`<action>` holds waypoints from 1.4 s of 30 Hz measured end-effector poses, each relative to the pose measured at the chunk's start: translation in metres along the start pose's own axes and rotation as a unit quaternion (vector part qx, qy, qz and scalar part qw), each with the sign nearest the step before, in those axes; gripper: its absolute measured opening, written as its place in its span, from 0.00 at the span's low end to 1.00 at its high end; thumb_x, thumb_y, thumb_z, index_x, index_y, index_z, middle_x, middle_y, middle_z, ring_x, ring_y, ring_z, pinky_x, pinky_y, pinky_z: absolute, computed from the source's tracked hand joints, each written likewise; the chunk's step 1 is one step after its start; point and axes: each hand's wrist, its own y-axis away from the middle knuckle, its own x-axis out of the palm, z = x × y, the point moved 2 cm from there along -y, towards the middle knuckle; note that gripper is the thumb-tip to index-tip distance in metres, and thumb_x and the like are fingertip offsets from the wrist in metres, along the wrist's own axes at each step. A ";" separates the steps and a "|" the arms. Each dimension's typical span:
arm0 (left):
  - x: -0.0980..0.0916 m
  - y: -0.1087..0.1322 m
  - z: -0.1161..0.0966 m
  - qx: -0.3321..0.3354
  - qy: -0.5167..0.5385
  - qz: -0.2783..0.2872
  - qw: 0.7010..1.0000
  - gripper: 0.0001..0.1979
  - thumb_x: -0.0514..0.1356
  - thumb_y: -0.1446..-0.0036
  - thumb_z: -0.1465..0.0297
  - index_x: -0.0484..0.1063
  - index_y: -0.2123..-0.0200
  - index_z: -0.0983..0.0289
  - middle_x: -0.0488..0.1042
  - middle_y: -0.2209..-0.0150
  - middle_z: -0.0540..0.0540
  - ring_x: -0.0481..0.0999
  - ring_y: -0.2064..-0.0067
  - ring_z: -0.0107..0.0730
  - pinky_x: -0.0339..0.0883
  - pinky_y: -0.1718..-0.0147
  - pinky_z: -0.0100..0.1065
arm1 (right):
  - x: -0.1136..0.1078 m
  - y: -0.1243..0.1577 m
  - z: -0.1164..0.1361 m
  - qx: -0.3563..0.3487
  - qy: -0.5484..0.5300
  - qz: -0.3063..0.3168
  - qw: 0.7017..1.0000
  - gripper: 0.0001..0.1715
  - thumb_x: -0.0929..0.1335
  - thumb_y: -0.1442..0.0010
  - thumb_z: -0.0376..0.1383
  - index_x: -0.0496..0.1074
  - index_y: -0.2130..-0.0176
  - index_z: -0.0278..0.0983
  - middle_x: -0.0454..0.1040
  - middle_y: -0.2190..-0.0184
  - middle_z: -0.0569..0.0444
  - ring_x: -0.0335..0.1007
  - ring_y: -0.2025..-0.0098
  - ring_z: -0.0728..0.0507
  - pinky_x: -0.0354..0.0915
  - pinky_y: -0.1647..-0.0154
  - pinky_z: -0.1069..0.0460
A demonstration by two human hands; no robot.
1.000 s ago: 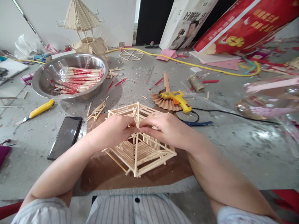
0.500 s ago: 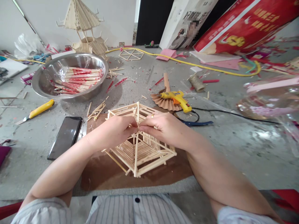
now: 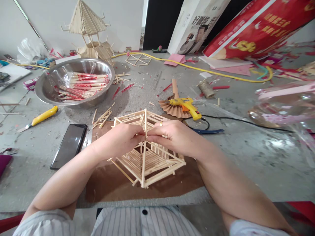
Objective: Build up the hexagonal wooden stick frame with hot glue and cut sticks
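Note:
A six-sided roof frame of thin wooden sticks point(image 3: 150, 164) stands on a brown board point(image 3: 110, 183) in front of me. My left hand point(image 3: 120, 139) and my right hand point(image 3: 172, 134) meet above its middle. Both pinch together at the point where the sticks join, fingertips almost touching. A ring shows on a finger of my right hand. What the fingertips press on, a stick end at the joint, is mostly hidden by the fingers.
A black phone point(image 3: 70, 144) lies left of the board, a yellow-handled knife point(image 3: 39, 117) beyond it. A steel bowl point(image 3: 49, 88) holds red-wrapped sticks. A yellow glue gun point(image 3: 187, 106) with its black cord lies behind the frame. A finished stick pagoda point(image 3: 87, 29) stands at the back.
Hardly anything has moved. Both hands stay pinched at the frame's middle; the view has shifted very slightly.

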 end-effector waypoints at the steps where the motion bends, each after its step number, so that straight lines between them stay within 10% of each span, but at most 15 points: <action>1: 0.000 0.000 0.000 -0.001 0.001 0.000 1.000 0.12 0.50 0.44 0.69 0.72 0.68 0.65 0.69 0.80 0.49 0.64 0.78 0.21 0.55 0.77 0.25 | 0.000 0.000 0.000 0.002 -0.002 0.001 1.000 0.13 0.62 0.40 0.38 0.75 0.65 0.37 0.75 0.71 0.53 0.68 0.68 0.49 0.58 0.66 0.54; 42: 0.000 0.001 0.003 0.022 0.012 0.004 1.000 0.13 0.53 0.46 0.66 0.72 0.61 0.64 0.70 0.78 0.49 0.66 0.76 0.22 0.57 0.74 0.26 | -0.002 0.001 -0.001 0.013 -0.017 0.018 1.000 0.12 0.63 0.42 0.38 0.75 0.63 0.36 0.75 0.70 0.53 0.68 0.68 0.48 0.58 0.66 0.53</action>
